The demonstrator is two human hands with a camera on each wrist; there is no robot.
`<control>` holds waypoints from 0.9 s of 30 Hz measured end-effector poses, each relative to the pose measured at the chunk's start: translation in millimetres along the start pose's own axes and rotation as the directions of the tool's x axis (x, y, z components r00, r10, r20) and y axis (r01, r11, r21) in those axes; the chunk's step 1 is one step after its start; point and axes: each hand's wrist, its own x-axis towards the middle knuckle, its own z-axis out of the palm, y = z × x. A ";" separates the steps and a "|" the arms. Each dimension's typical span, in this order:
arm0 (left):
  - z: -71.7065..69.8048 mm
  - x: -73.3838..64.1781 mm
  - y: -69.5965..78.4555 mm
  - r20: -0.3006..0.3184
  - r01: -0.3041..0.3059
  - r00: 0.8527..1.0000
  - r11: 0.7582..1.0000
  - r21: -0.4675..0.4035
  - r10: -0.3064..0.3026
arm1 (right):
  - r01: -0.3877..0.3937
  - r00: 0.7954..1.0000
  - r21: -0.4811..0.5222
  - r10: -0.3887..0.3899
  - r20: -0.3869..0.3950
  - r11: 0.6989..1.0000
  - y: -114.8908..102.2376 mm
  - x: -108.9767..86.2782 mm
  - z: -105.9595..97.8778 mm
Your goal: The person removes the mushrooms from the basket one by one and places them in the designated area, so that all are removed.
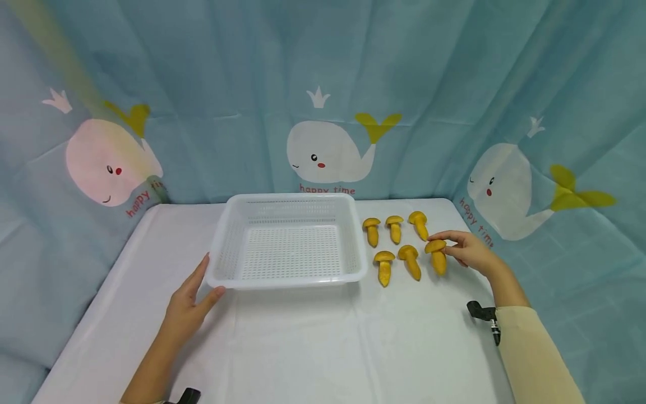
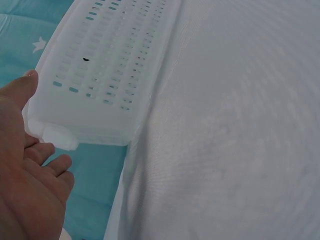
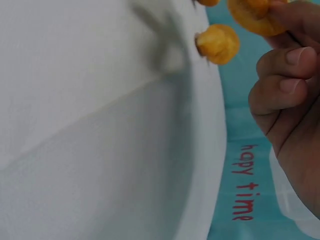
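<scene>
A white perforated plastic basket stands on the table. My left hand is at its front left corner, thumb by the front rim and fingers extended along the left side. Up close in the left wrist view, the left hand has its thumb against the basket. On the right, my right hand pinches a yellow toy mushroom by its cap, stem pointing toward me. Thumb and fingers hold that mushroom in the right wrist view, the cap partly out of frame.
Several more yellow mushrooms lie in two rows between basket and right hand, among them a back one and a front one. A white cloth covers the table. Blue whale-print curtains enclose the back and sides.
</scene>
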 end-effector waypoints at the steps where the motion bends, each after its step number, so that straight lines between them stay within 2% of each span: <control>1: 0.2 0.6 -0.1 0.005 0.000 1.000 1.000 0.002 0.000 | -0.013 1.000 -0.005 0.013 0.013 1.000 2.7 1.2 -0.1; 4: 0.9 1.4 -0.9 0.016 0.008 1.000 1.000 0.010 -0.008 | -0.031 0.998 -0.008 0.031 0.047 0.999 10.1 5.3 0.0; 10: 1.1 0.9 -1.9 0.003 0.019 1.000 1.000 0.013 -0.019 | -0.063 0.998 -0.008 0.063 0.013 0.998 27.6 10.1 -1.7; 13: 0.2 0.3 -2.1 0.013 0.035 0.999 0.999 0.013 -0.035 | -0.086 0.996 0.020 0.085 0.012 0.996 37.9 7.4 -3.2; 18: 0.8 -3.7 -2.3 0.029 0.044 0.999 0.999 0.000 -0.044 | -0.079 0.996 0.071 0.076 0.046 0.994 55.4 3.0 -3.2; 23: -0.7 -2.3 0.0 0.019 0.028 0.999 1.000 0.003 -0.028 | -0.052 0.998 0.094 0.049 0.034 0.994 57.2 6.5 -3.6; 27: -2.7 -0.1 3.4 0.021 0.042 0.999 0.999 0.007 -0.042 | -0.048 0.998 0.097 0.044 0.044 0.994 54.8 5.9 -3.9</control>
